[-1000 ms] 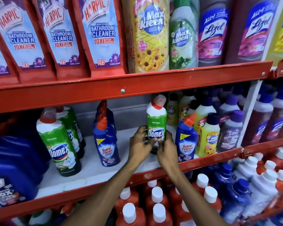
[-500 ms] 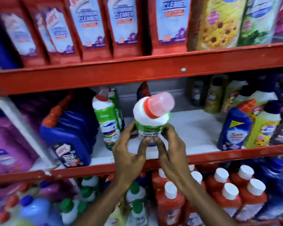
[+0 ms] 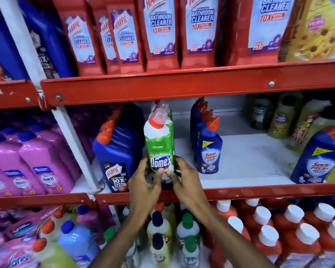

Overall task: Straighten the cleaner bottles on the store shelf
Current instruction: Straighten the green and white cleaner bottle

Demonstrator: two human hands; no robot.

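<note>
**Bare hands and forearms**

Two bare forearms rise from the near edge. The left hand (image 3: 145,182) and right hand (image 3: 188,180) wear no gloves, rings or watch. No sleeve reaches either wrist; both forearms are uncovered throughout.

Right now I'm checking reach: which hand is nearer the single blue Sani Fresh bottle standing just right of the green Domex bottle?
Right. The right hand sits just left of that blue Sani Fresh bottle; the left hand lies farther left, beyond the green Domex bottle.
</note>
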